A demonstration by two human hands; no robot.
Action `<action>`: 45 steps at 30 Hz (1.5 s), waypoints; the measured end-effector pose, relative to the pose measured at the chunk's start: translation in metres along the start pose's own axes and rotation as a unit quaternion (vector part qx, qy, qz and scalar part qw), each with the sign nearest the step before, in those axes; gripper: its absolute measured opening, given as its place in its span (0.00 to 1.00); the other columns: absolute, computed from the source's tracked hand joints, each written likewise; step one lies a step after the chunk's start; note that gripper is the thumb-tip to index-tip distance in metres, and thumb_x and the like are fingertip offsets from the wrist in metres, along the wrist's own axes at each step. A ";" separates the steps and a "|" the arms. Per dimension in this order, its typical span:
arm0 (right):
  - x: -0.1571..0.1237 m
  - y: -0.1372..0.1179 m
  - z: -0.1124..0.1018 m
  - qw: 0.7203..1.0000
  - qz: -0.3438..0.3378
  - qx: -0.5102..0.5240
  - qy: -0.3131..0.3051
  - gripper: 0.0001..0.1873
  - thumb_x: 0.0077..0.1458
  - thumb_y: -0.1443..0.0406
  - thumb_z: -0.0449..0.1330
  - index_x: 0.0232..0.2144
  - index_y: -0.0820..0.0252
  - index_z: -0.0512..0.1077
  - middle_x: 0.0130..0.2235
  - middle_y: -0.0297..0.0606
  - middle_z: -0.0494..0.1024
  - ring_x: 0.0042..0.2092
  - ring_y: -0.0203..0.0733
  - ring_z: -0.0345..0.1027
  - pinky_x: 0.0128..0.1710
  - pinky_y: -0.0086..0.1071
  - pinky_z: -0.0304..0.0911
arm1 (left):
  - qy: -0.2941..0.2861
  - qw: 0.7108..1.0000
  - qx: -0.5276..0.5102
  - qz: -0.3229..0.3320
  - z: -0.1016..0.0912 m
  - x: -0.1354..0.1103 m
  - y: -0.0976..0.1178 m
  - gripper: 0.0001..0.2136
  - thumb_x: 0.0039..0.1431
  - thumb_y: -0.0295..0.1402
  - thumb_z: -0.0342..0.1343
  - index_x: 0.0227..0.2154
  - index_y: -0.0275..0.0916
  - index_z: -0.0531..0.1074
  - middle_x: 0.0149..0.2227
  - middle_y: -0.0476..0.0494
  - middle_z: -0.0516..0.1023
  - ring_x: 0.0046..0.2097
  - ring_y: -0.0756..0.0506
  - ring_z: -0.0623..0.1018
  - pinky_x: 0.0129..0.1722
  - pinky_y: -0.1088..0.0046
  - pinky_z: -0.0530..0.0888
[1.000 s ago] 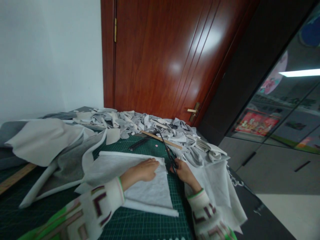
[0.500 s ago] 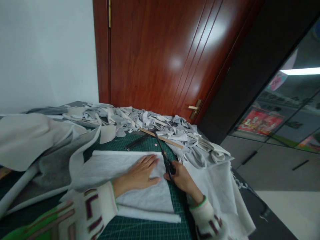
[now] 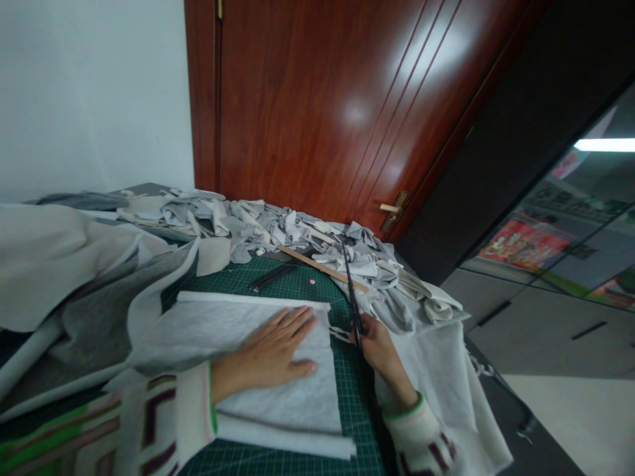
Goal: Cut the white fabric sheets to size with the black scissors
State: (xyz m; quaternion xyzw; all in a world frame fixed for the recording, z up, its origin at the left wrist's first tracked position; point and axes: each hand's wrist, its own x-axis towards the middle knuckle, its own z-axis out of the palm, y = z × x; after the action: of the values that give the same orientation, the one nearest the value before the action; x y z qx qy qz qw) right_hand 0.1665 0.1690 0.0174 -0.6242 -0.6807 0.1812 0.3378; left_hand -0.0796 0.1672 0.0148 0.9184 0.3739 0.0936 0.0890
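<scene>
My left hand (image 3: 278, 350) lies flat with fingers stretched on a piece of white-grey fabric (image 3: 208, 337), whose upper and lower edges are rolled or folded. In my right hand (image 3: 380, 350) are long black scissors (image 3: 353, 297), their blades pointing away from me and looking nearly closed. The scissors are to the right of the fabric's edge, apart from it. A thin white strip (image 3: 340, 332) lies between that edge and my right hand. Under the fabric is a green cutting mat (image 3: 292, 285) with a grid.
A wooden ruler (image 3: 322, 266) and a dark, narrow tool (image 3: 275, 274) lie beyond the fabric. Many grey and white scraps (image 3: 292, 228) are heaped along the back. Large fabric pieces (image 3: 44, 264) pile up at left. More fabric (image 3: 436, 377) hangs at right.
My right hand and the scissors have moved right, away from the fabric's edge. A thin white strip now shows beside that edge. My left hand still presses flat on the fabric.
</scene>
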 end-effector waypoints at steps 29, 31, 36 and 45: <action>0.015 0.016 -0.004 0.963 -0.088 -0.251 0.040 0.07 0.48 0.74 0.57 0.28 0.57 0.66 0.32 0.37 0.67 0.35 0.46 0.64 0.39 0.37 0.59 | 0.061 0.995 -0.074 -0.033 -0.006 -0.001 -0.005 0.49 0.43 0.56 0.65 0.64 0.32 0.59 0.68 0.23 0.49 0.69 0.31 0.51 0.65 0.48 0.50; 0.014 0.016 -0.006 0.970 -0.065 -0.231 0.048 0.05 0.49 0.71 0.57 0.28 0.57 0.65 0.32 0.37 0.66 0.34 0.46 0.63 0.38 0.38 0.59 | 0.062 0.995 -0.076 -0.029 -0.007 0.000 -0.007 0.50 0.42 0.57 0.66 0.64 0.31 0.59 0.68 0.22 0.49 0.69 0.31 0.51 0.65 0.49 0.50; 0.002 0.003 -0.021 0.988 0.007 -0.145 0.056 0.10 0.53 0.58 0.57 0.24 0.53 0.63 0.28 0.38 0.67 0.33 0.49 0.64 0.35 0.41 0.60 | 0.061 0.994 -0.083 -0.022 -0.007 -0.003 -0.009 0.49 0.44 0.56 0.65 0.64 0.29 0.59 0.68 0.23 0.49 0.69 0.30 0.50 0.66 0.50 0.48; -0.114 -0.035 -0.062 0.944 0.170 0.208 -0.192 0.37 0.57 0.36 0.42 0.27 0.57 0.75 0.21 0.35 0.69 0.24 0.39 0.64 0.28 0.35 0.65 | 0.030 0.996 -0.080 -0.041 -0.004 0.003 -0.011 0.52 0.41 0.60 0.64 0.64 0.33 0.58 0.70 0.27 0.45 0.70 0.32 0.46 0.67 0.51 0.45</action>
State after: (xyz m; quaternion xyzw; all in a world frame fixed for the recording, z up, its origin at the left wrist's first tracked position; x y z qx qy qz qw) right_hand 0.1828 0.0416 0.0584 -0.5997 -0.5640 0.4898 0.2870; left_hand -0.0855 0.1777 0.0161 0.8892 0.4047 0.1468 0.1547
